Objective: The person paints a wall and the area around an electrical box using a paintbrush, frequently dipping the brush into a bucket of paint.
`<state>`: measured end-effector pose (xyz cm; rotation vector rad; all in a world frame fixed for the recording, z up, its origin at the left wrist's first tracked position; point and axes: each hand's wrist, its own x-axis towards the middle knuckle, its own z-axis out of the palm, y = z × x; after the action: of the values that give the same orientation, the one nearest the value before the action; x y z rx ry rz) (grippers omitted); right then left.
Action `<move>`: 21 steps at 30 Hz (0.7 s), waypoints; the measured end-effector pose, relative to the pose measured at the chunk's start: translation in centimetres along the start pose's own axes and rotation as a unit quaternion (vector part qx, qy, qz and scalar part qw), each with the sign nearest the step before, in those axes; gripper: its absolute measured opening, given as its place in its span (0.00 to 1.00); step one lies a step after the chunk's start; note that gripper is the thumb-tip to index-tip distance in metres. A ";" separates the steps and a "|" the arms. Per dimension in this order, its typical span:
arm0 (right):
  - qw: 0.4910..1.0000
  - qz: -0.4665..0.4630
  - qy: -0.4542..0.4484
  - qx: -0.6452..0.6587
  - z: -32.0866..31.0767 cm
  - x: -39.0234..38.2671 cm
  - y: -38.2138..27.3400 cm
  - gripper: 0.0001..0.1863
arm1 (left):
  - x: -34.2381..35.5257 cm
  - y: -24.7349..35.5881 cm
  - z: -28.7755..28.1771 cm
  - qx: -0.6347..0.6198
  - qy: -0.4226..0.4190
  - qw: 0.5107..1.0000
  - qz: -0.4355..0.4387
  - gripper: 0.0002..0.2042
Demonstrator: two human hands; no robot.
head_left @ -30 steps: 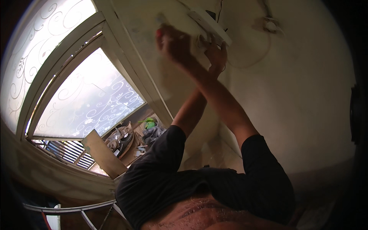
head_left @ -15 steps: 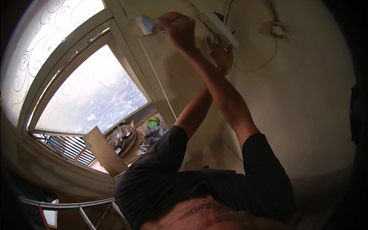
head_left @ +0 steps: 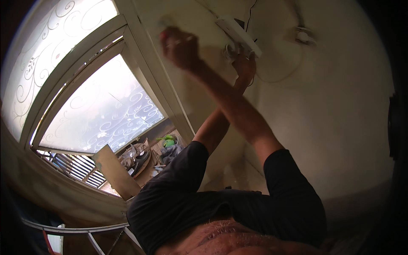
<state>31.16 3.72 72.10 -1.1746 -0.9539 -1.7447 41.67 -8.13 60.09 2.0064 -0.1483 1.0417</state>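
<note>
two bare forearms rise from black short sleeves [head_left: 221, 204] and cross on the way up to a cream wall [head_left: 331, 106]. the left hand [head_left: 244, 68] is up against the lower end of a long white box [head_left: 238, 32] fixed high on the wall, fingers curled and touching it; whether they really grip it cannot be told. the right hand [head_left: 180, 49] is raised to the box's left, near a window frame [head_left: 140, 55]. it is blurred and looks loosely fisted, maybe round something pale, though that cannot be told either. the work seems to be at the steadying stage, one hand bracing the box. the next move likely calls for bringing the right hand across to it. the box's long axis runs aslant, from upper left down to lower right, with a thin dark cable [head_left: 250, 10] leaving its top. beyond, patterned frosted glass [head_left: 102, 114] glows.
</note>
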 end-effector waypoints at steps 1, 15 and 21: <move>0.999 0.004 0.037 0.014 0.7 0.7 -2.6 0.06 | 0.3 -0.6 0.1 0.013 0.039 0.999 0.030 0.36; 0.973 0.223 0.005 0.063 -1.0 5.1 9.2 0.13 | -0.8 0.9 -1.9 -0.058 0.013 0.998 -0.011 0.35; 0.984 0.070 0.037 -0.162 -0.1 6.6 8.7 0.12 | -0.9 2.4 -3.1 -0.060 -0.022 0.998 -0.023 0.35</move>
<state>37.49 -1.10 79.66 -1.3352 -0.5413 -1.8600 38.13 -7.59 61.88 1.9160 -0.1830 0.9388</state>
